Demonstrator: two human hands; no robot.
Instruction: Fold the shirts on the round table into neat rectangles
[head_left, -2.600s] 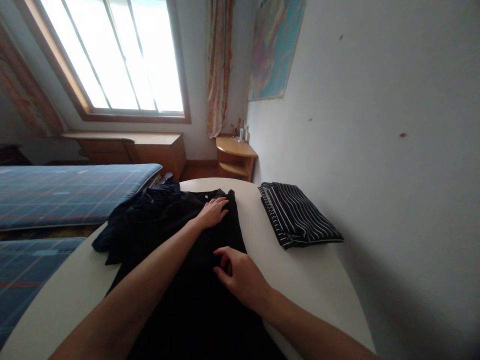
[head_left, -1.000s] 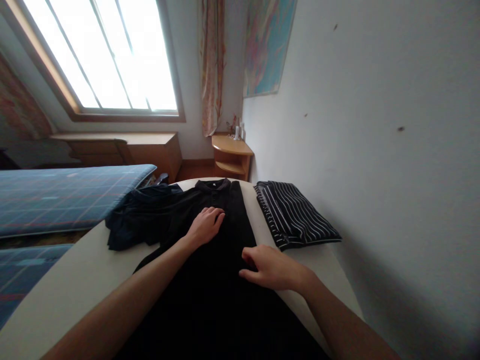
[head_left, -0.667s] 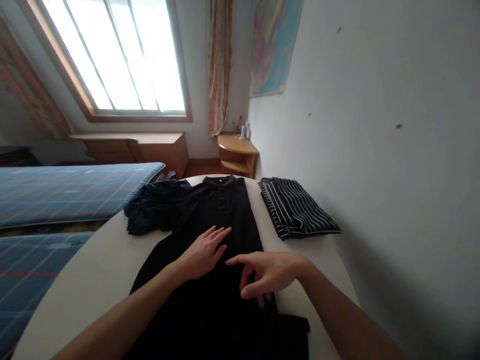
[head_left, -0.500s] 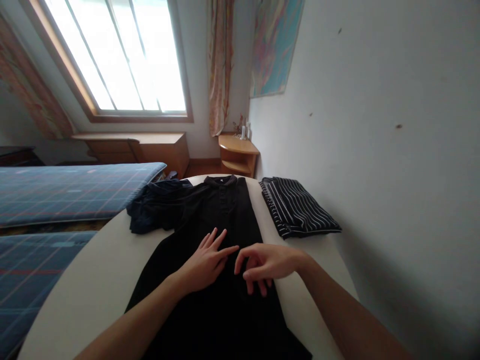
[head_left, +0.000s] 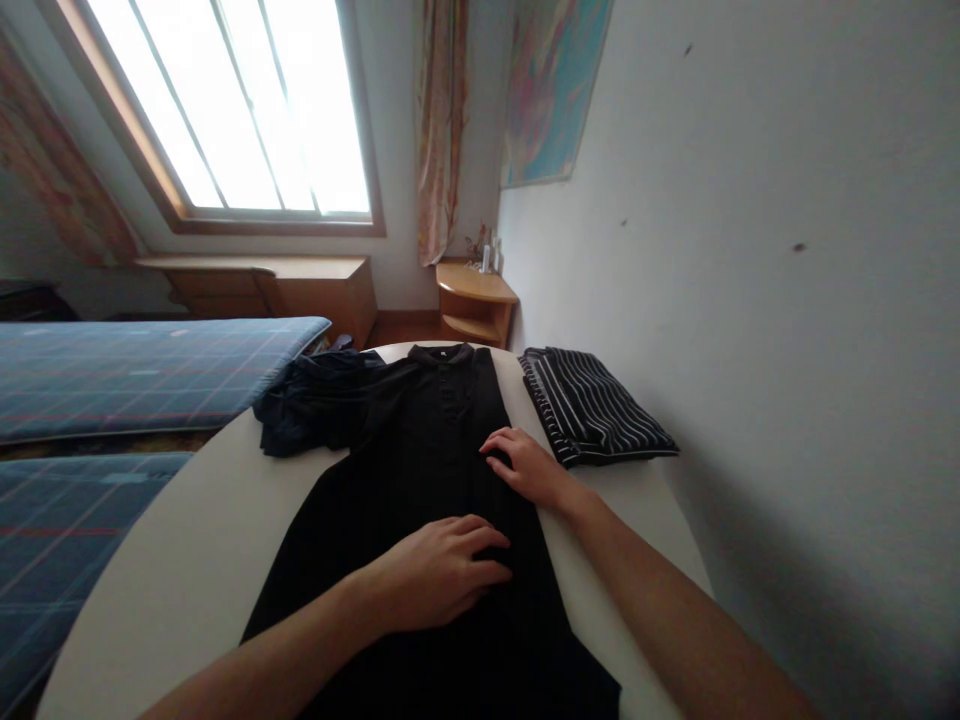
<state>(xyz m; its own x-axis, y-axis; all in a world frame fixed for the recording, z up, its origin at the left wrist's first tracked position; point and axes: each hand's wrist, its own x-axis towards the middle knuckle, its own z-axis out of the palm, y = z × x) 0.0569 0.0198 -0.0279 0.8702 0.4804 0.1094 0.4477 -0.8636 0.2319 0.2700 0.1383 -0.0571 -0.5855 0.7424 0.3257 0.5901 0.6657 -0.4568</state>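
Note:
A black polo shirt lies spread on the white table, its collar at the far edge and its hem towards me. Its right side is turned inward along the front. My left hand rests over the lower middle of the shirt, fingers apart and pointing right. Farther up, my right hand lies at the shirt's right side, its fingers slightly curled and apart on the cloth. Neither hand grips anything that I can see.
Folded black-and-white striped cloth lies at the table's right, near the wall. A dark bundled garment sits at the left edge. Beyond are a blue plaid mattress, a desk and a corner shelf.
My right hand has moved up and away from me along the shirt's right side. My left hand has come nearer to me and slightly right, its fingers now pointing right.

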